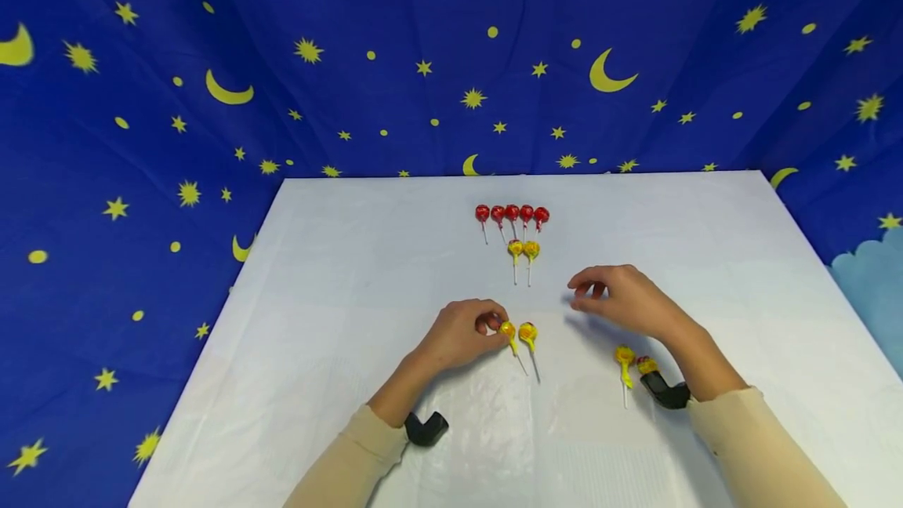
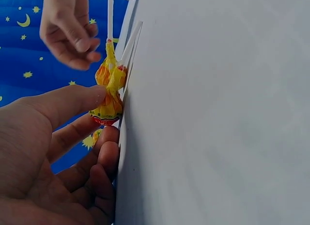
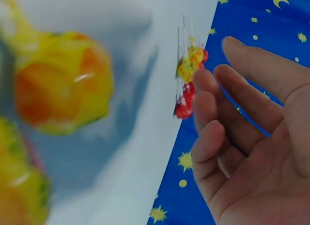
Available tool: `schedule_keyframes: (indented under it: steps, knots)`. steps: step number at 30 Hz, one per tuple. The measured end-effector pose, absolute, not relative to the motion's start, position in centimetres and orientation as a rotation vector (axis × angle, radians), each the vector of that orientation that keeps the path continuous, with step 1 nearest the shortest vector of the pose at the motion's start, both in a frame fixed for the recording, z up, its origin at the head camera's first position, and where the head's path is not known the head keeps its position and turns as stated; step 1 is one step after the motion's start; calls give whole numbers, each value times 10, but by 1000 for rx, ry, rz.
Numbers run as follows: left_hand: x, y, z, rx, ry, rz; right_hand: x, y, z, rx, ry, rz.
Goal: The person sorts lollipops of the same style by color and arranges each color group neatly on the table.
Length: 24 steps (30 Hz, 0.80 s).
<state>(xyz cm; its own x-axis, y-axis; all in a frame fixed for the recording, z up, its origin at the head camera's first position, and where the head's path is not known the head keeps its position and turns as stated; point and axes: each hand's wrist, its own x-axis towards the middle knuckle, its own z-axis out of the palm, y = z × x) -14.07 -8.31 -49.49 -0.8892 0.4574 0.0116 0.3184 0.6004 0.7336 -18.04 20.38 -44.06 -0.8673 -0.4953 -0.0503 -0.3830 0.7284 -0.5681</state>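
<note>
My left hand (image 1: pixel 462 335) pinches a yellow-wrapped lollipop (image 1: pixel 508 329) between thumb and fingers, its stick pointing down and right. Right beside it lies another yellow lollipop (image 1: pixel 527 333). In the left wrist view the thumb of the left hand (image 2: pixel 58 138) presses on the yellow wrapper (image 2: pixel 109 108). My right hand (image 1: pixel 624 300) hovers above the table to the right, fingers loosely bent and apart; in the right wrist view the right hand (image 3: pixel 252 133) holds nothing. Nearer my right forearm lie a yellow lollipop (image 1: pixel 624 357) and a second one (image 1: pixel 646 365), partly hidden by the black wrist device.
At the back of the white table (image 1: pixel 353 257) several red lollipops (image 1: pixel 512 213) lie in a row, sticks toward me. Just in front of them lie two yellow lollipops (image 1: pixel 524 249) side by side. A blue cloth (image 1: pixel 423 85) with yellow stars and moons hangs behind the table.
</note>
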Motion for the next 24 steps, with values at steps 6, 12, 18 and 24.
schedule_keyframes:
  steps: [6,12,18,24]
  knots:
    - [-140,-82,-495,632,2651,1154,-173,219,-445,-655,2672,-774]
    - [-140,-81,-495,634,2677,1123,-160,238,-444,-621,2683,-757]
    - [-138,-81,-495,642,2695,1107,-144,253,-445,-505,2655,-727]
    - [-138,-79,-495,641,2700,1131,-131,264,-448,-451,2639,-771]
